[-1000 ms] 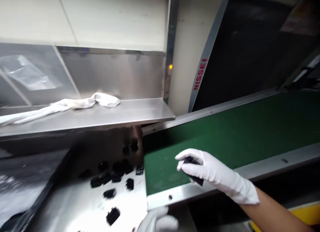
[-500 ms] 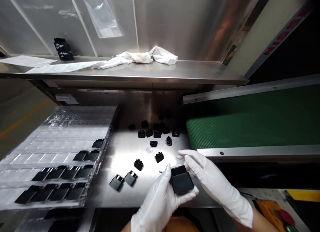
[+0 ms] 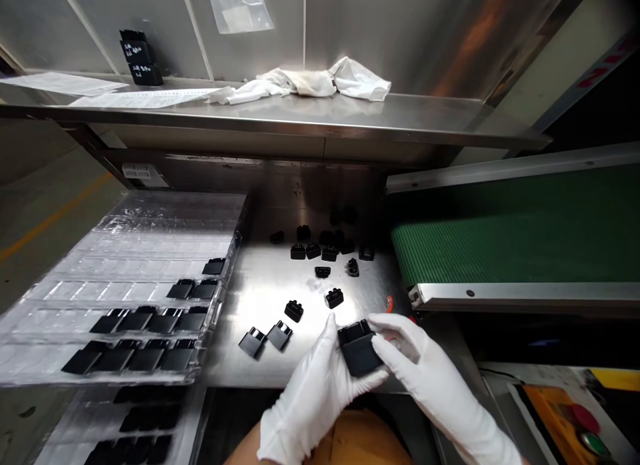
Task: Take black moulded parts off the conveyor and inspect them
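My left hand [image 3: 320, 385], in a white glove, is closed around a black plastic housing [image 3: 361, 353], with its thumb along the left side and its fingers beneath. The housing has a broad flat face and a narrower stepped end pointing away from me. My right hand [image 3: 417, 358], also gloved, pinches the housing's right edge, thumb in front and fingers behind. Something pale and reddish shows between those fingers, too unclear to name. On the metal table lie two similar black housings [image 3: 253, 343] and several small black pieces with knobbed tops [image 3: 294, 311].
Clear plastic trays [image 3: 65, 278] at the left hold rows of black housings. A green conveyor belt [image 3: 520, 231] runs along the right. Above the table's back is a steel shelf [image 3: 425, 115] with papers and a white cloth [image 3: 310, 81]. A red-orange object [image 3: 389, 304] lies beyond my right hand.
My right hand has come left and down onto the housing's right edge; before, it was apart from it. The left hand still holds the housing. The whole view has shifted slightly.
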`<state>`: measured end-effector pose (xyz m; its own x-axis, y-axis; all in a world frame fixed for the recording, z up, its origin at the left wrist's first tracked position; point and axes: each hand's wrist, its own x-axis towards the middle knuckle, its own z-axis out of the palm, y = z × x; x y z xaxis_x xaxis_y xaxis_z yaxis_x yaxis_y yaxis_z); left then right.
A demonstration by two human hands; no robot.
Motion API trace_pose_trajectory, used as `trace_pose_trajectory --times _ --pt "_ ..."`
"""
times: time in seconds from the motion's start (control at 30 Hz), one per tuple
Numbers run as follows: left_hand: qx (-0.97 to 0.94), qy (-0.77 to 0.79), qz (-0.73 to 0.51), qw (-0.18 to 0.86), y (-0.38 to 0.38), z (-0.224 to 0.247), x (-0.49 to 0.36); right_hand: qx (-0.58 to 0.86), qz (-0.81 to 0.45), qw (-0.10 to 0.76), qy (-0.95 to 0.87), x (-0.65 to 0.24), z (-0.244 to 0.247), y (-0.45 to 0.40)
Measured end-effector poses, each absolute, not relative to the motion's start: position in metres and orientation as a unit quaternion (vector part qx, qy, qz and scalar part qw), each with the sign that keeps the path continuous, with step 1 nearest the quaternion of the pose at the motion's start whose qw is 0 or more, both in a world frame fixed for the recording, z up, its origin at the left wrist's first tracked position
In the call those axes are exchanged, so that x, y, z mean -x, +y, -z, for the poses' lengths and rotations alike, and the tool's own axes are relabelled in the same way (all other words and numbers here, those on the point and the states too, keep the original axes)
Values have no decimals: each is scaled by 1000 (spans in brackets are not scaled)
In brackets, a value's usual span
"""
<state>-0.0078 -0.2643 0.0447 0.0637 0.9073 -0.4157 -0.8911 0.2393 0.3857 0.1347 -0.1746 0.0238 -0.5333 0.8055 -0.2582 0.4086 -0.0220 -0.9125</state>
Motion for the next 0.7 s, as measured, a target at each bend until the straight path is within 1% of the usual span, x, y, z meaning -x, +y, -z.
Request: trace_pose_trajectory --times 0.13,0.27,0.33,0.47,0.57,0.7 --pt "-19 320 -619 717 -271 -37 10 447 -555 169 -681 -130 -18 -182" --pt "-122 396 -568 711 -279 -18 13 436 -562 160 -684 -126 -2 -190" --pt "-178 465 -522 692 -285 4 14 436 -559 140 -692 -126 14 -195" --pt "-231 584 -458 629 -307 63 17 406 -583 65 -701 -126 54 -212" --pt "-273 609 -419 615 -324 96 18 382 -612 24 -692 -126 78 -226" --pt "-228 604 -412 642 -333 114 20 375 -636 -1 -674 -123 98 -237"
